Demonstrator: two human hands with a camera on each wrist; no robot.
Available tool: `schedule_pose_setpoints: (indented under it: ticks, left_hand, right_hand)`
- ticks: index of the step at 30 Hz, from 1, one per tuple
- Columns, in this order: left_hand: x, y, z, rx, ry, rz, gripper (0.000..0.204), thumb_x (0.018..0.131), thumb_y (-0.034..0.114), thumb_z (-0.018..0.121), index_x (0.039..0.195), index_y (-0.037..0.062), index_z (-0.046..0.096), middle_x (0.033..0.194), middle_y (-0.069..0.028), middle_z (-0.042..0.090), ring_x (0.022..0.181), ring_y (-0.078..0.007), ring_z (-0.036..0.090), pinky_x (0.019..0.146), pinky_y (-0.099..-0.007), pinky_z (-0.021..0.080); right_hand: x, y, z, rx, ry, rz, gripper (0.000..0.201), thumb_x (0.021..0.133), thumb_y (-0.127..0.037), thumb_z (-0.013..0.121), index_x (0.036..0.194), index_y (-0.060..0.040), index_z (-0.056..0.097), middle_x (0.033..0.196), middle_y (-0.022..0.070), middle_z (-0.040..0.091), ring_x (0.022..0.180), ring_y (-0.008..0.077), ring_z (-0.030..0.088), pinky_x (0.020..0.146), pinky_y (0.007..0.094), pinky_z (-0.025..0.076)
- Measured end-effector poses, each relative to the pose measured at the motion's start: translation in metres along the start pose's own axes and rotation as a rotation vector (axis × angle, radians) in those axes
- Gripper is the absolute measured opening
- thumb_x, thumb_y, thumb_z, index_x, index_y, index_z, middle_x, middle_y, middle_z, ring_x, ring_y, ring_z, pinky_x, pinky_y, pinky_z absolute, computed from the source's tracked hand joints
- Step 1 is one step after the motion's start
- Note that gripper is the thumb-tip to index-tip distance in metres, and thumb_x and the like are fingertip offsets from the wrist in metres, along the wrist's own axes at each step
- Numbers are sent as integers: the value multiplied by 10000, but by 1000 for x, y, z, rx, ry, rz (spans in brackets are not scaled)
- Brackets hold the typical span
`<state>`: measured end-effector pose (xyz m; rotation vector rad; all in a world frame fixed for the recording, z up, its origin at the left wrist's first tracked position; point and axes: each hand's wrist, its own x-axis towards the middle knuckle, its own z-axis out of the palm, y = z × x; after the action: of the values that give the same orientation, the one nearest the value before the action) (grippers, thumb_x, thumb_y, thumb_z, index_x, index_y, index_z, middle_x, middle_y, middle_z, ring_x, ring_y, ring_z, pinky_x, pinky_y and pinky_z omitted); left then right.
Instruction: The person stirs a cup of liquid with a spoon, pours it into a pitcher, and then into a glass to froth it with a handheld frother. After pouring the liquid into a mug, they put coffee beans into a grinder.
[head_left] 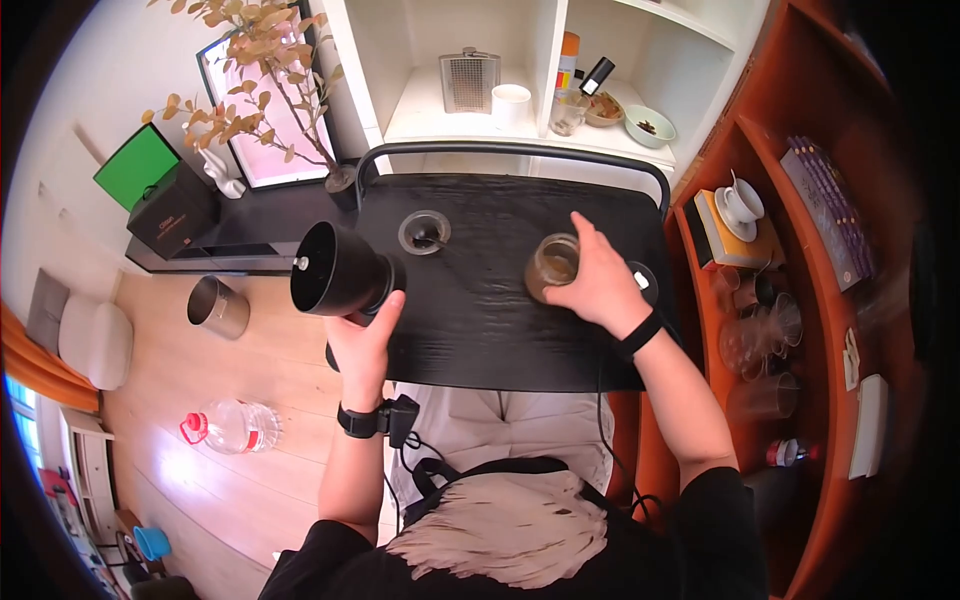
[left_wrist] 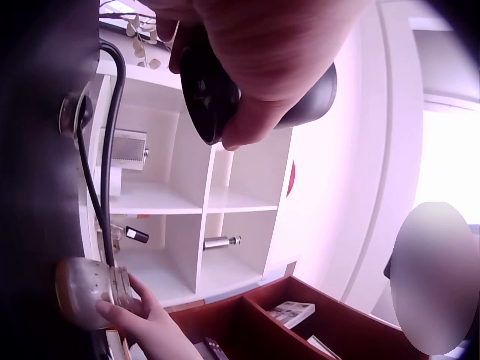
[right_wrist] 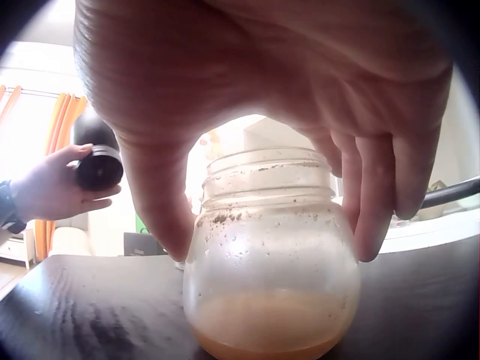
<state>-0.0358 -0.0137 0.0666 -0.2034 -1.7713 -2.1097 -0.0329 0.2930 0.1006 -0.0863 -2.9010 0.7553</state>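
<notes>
In the head view my left hand (head_left: pixel 362 345) grips a black coffee grinder body (head_left: pixel 335 268) above the left side of the black table (head_left: pixel 480 330). The grinder's wide mouth faces up and left, and a silver shaft end shows at it. My right hand (head_left: pixel 605 280) has its thumb and fingers round a clear glass jar (head_left: pixel 553 265) on the table's right side. In the right wrist view the jar (right_wrist: pixel 270 255) stands upright and lidless, with a threaded neck, brown specks on the glass and a light brown layer at the bottom.
A small round glass dish (head_left: pixel 425 232) with dark contents sits at the back left of the table. A black rail (head_left: pixel 510 150) runs along its far edge. A shelf of glassware (head_left: pixel 765 335) is at the right; a water bottle (head_left: pixel 235 427) lies on the floor at left.
</notes>
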Motion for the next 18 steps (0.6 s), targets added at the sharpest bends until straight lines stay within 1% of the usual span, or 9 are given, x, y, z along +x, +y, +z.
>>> schedule_pose_setpoints:
  ticks: [3, 6, 9, 11, 12, 14, 15, 16, 18]
  left_hand:
    - [-2, -6, -19, -34, 37, -69, 565, 835, 5, 824, 1329, -37, 551, 1289, -129, 641, 1176, -196, 621, 1036, -333, 472]
    - [-6, -12, -36, -19, 12, -110, 538, 837, 7, 821, 1310, -38, 567, 1268, -126, 649, 1164, -198, 628, 1030, -334, 478]
    - [-10, -8, -42, -12, 18, -115, 517, 837, 10, 820, 1293, -40, 584, 1238, -121, 664, 1143, -197, 642, 1017, -331, 489]
    - [-10, -6, -47, -9, 14, -119, 499, 831, 11, 823, 1276, -41, 603, 1222, -117, 676, 1124, -192, 652, 1006, -331, 497]
    - [-11, -5, -49, 0, -4, -132, 481, 826, 13, 826, 1258, -42, 621, 1206, -113, 688, 1105, -188, 663, 995, -330, 505]
    - [-13, -6, -52, 39, -35, -124, 500, 825, 5, 823, 1277, -35, 613, 1219, -105, 685, 1113, -182, 660, 988, -322, 508]
    - [-13, -6, -53, 81, -80, -117, 519, 823, -2, 819, 1296, -28, 605, 1232, -97, 682, 1120, -176, 657, 982, -313, 510]
    - [-13, -2, -51, 80, -74, -116, 519, 823, -2, 819, 1296, -28, 605, 1232, -97, 682, 1120, -176, 657, 982, -313, 510]
    - [-16, 11, -45, 150, -142, -132, 554, 801, 3, 837, 1301, -34, 603, 1228, -94, 684, 1136, -181, 658, 984, -322, 524]
  right_hand:
    - [25, 9, -10, -66, -13, 57, 1094, 655, -296, 848, 1550, 33, 311, 1361, 287, 565, 1229, 411, 613, 1039, 416, 527]
    - [51, 19, -12, -116, -16, 79, 1086, 652, -288, 844, 1548, 32, 322, 1351, 284, 575, 1240, 402, 608, 1045, 417, 523]
    - [60, 10, -11, -261, -4, 85, 1008, 692, -278, 853, 1522, 32, 373, 1306, 262, 599, 1204, 391, 617, 1047, 424, 515]
    - [57, -8, -6, -289, 312, -178, 767, 770, -250, 829, 1419, 12, 518, 1244, 221, 631, 1154, 384, 623, 1029, 429, 512]
    - [60, -19, -4, -292, 309, -193, 767, 770, -250, 829, 1419, 12, 518, 1244, 221, 631, 1154, 384, 623, 1029, 429, 512]
    - [64, -44, -1, -150, 312, -357, 532, 829, -218, 793, 1288, -8, 627, 1186, 191, 658, 1114, 379, 631, 1011, 432, 510]
    - [71, -55, 1, -34, 185, -341, 435, 850, -213, 766, 1228, -24, 662, 1171, 184, 672, 1129, 376, 631, 1000, 434, 512]
    - [79, -73, -2, 59, -18, -284, 525, 842, -287, 785, 1258, 2, 646, 1185, 206, 677, 1154, 366, 634, 1014, 427, 508]
    - [101, -88, 9, 0, -250, -355, 754, 794, -406, 829, 1353, 34, 581, 1287, 243, 641, 1242, 378, 600, 1066, 419, 486]
